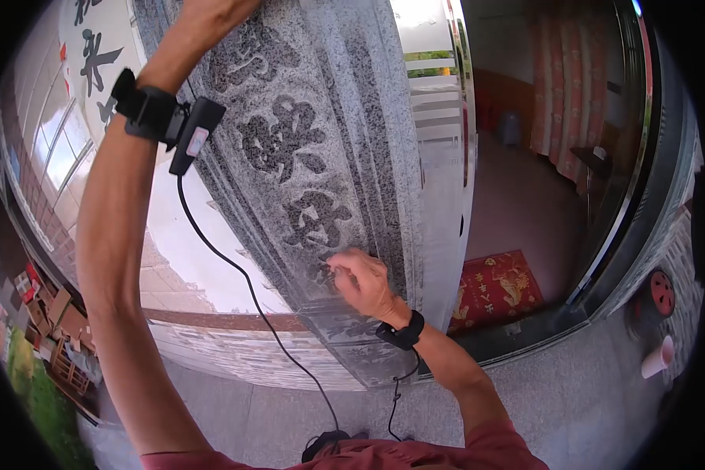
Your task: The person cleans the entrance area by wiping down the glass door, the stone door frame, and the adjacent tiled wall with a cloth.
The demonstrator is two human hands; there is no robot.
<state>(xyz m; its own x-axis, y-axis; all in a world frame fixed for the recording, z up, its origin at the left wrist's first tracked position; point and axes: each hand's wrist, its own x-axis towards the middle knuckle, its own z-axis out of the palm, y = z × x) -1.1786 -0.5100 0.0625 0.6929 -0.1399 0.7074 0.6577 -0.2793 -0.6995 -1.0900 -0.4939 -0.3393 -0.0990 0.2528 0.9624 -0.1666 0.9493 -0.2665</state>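
A grey speckled stone pillar (pixel 345 157) with dark carved characters (pixel 283 139) stands in front of me and leans across the view. My right hand (pixel 362 283) is at its lower part, just below the lowest large character. Its fingers are curled together, their tips at the stone face; whatever may be between them is too small to make out. High up at the top edge, my left hand (pixel 215 9) is by the upper end of the pillar. The frame cuts off its fingers. Each wrist wears a black strap; the left strap carries a black device (pixel 198 135).
A black cable (pixel 247 274) hangs from the left wrist device. To the right is a doorway with a red mat (pixel 495 290) and a patterned curtain (pixel 568 86). A pink cup (pixel 658 356) and cardboard boxes (pixel 55 309) stand at the sides.
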